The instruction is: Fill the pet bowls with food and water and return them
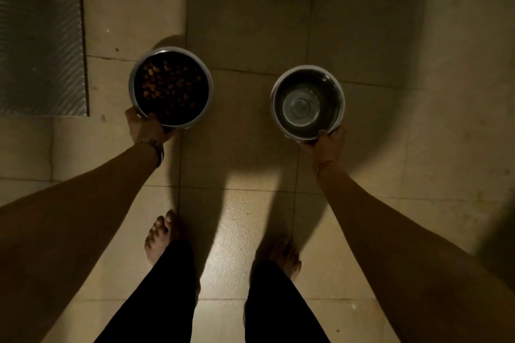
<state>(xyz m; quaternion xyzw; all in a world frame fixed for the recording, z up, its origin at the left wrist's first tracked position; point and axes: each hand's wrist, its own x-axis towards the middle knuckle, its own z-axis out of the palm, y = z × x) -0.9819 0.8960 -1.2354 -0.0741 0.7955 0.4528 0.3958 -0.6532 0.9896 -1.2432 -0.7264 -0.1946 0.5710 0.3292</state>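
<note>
1. Looking down from the head view, the left hand (146, 127) grips the near rim of a metal food bowl (170, 88), thumb hooked over the edge and fingers hidden beneath.
2. The food bowl holds brown kibble (167, 83) and sits out over the tiled floor (390, 36); whether it touches the floor cannot be told.
3. The right hand (326, 145) grips the near rim of a second metal bowl, the water bowl (307, 101), which holds clear water.
4. The two bowls are well apart, side by side, the food bowl to the left.
5. A ribbed grey mat (39, 36) lies at the upper left, beside the food bowl but apart from it.
6. Two bare feet stand on the floor below, left foot (161, 234) and right foot (284, 256), with dark trouser legs (167, 301).
</note>
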